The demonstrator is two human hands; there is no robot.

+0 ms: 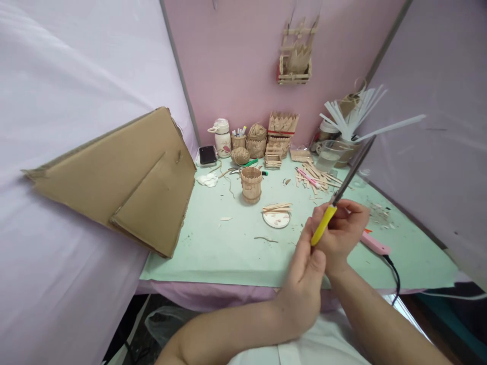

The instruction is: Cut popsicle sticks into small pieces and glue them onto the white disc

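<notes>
My right hand [344,228] is closed around a long tool with a yellow handle [322,226]; its grey blade [353,170] slants up to the right. My left hand [304,281] reaches up beside the yellow handle, with fingers held together against my right hand. What they pinch is hidden. Both hands hover over the near right part of the pale green mat [228,248]. A small white dish [276,218] with a few wooden sticks across it lies just left of my hands. A pink glue gun [375,244] lies right of them.
A stick-built cup [251,185] stands mid-table, with loose craft sticks [315,177] behind my hands. Jars, a twine ball [240,155], stick baskets, a phone [207,154] and a glass cup [330,154] line the back wall. Large cardboard [125,177] leans at the left. The glue gun's black cord [395,279] trails off the front edge.
</notes>
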